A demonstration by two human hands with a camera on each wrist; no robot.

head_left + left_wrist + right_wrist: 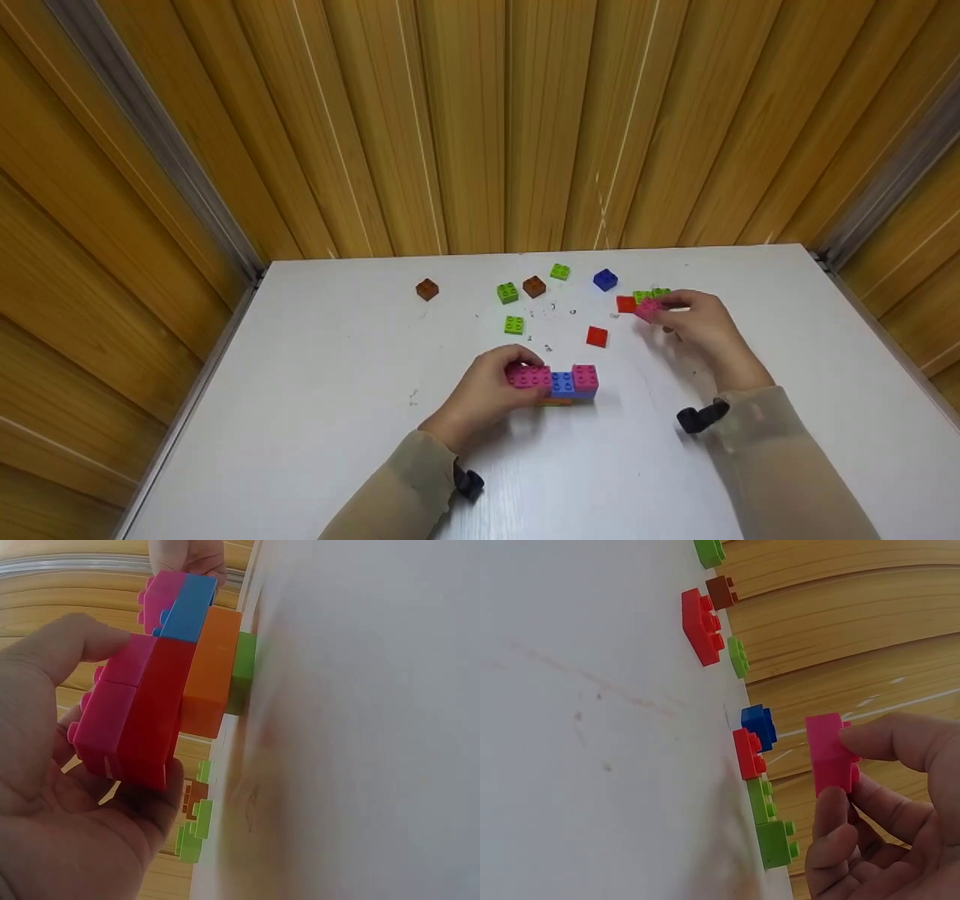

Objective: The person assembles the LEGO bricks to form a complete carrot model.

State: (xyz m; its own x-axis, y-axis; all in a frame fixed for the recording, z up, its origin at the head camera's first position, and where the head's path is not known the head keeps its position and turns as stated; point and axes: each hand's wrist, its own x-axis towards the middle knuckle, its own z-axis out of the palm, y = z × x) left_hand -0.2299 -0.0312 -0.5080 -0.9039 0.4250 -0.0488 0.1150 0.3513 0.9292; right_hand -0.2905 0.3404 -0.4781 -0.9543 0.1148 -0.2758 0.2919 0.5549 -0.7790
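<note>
My left hand [491, 386] grips a stack of toy building bricks [562, 385] near the middle of the table. In the left wrist view the stack has pink bricks [105, 720] on top, a red brick [157, 701] and a blue brick [189, 609] below them, then an orange brick [212, 671] and a green brick [241, 675] at the bottom. The thumb lies on the pink side, the other fingers round the far end. My right hand [705, 326] pinches a loose pink brick [829, 754] between thumb and fingers, raised off the table beside a red brick [625, 304] and green bricks [643, 297].
Loose bricks lie along the back of the white table [300, 420]: a brown brick [427, 289], another brown brick [534, 286], a dark blue brick [605, 280] and several green ones. A red brick [597, 337] sits between the hands. Wood-look panels [472, 127] stand behind.
</note>
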